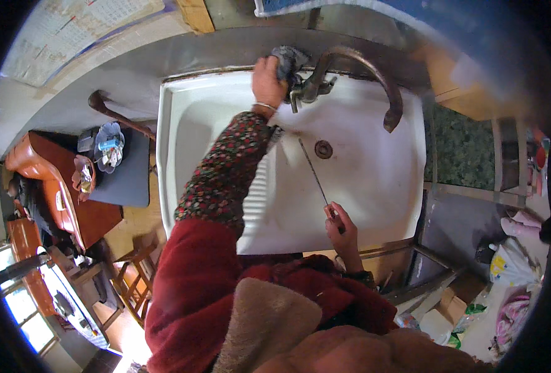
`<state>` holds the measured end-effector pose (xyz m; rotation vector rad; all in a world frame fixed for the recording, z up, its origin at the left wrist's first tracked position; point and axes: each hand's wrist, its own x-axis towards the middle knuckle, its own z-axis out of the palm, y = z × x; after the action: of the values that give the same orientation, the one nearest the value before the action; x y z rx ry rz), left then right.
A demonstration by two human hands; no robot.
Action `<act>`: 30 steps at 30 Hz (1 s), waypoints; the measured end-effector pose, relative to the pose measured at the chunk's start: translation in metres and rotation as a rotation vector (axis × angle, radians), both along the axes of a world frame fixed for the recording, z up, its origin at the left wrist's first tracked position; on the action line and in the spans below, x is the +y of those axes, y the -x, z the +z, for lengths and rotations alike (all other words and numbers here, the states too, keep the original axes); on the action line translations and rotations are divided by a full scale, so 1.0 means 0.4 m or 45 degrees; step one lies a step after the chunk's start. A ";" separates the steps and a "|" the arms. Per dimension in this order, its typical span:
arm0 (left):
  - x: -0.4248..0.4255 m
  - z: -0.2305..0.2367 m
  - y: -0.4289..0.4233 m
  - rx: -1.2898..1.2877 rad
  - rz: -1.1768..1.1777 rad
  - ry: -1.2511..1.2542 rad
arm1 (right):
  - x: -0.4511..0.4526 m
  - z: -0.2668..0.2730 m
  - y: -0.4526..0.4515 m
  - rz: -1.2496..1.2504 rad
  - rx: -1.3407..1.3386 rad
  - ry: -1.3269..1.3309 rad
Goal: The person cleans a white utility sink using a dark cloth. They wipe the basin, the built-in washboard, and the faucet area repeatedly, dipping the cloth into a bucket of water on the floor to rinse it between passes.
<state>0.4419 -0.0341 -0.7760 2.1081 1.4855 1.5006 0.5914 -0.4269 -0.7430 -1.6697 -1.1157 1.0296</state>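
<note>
My left hand point(268, 85) reaches to the back rim of a white ceramic sink point(364, 196). Its fingers are closed on a crumpled grey cloth point(291, 60), just left of the metal faucet point(309, 89). From the faucet, a curved spout point(389, 79) arches to the right over the basin. In my right hand point(342, 228), near the front of the sink, is a long thin-bladed tool point(313, 170); whether it is a knife or a screwdriver I cannot tell. Its tip points away from me, left of the round drain point(323, 149).
A ribbed washboard slope point(255, 191) is moulded into the sink's left part. Beyond its left side stand a dark tabletop point(131, 182) with a glass bowl point(109, 144) and a wooden chair point(133, 279). A person point(35, 205) is at the far left. Plastic bags point(513, 263) lie right.
</note>
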 end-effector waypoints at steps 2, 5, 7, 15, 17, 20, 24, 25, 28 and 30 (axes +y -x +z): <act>0.054 0.042 0.089 0.029 0.079 -0.131 | 0.021 -0.002 -0.002 -0.049 0.010 0.001; 0.111 0.063 0.195 -0.456 0.281 -0.181 | 0.038 -0.002 -0.018 -0.100 -0.022 -0.028; 0.125 0.049 0.237 -0.641 0.249 -0.178 | 0.038 0.001 -0.035 -0.091 -0.195 -0.065; -0.102 -0.105 0.272 0.189 -0.091 0.529 | 0.009 0.042 -0.028 -0.106 -0.015 0.065; -0.198 -0.130 0.305 0.051 -0.337 0.822 | 0.027 0.047 0.000 -0.043 -0.001 0.154; -0.315 -0.154 0.378 0.008 -0.317 0.989 | 0.071 0.039 0.056 0.150 -0.085 -0.097; -0.422 -0.136 0.518 -0.673 -0.228 1.079 | 0.118 -0.015 0.118 0.093 0.000 0.270; -0.437 -0.117 0.554 -0.728 -0.137 1.061 | 0.126 -0.036 0.127 0.070 -0.029 0.261; -0.465 -0.039 0.664 -1.008 0.000 1.101 | 0.136 -0.100 0.149 0.025 -0.259 0.133; -0.478 -0.003 0.710 -1.106 0.031 1.121 | 0.135 -0.136 0.167 0.014 -0.432 0.085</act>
<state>0.1581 -0.2251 -0.7773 0.7842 1.3890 1.1627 0.5247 -0.3727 -0.7974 -1.9431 -1.3196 0.8150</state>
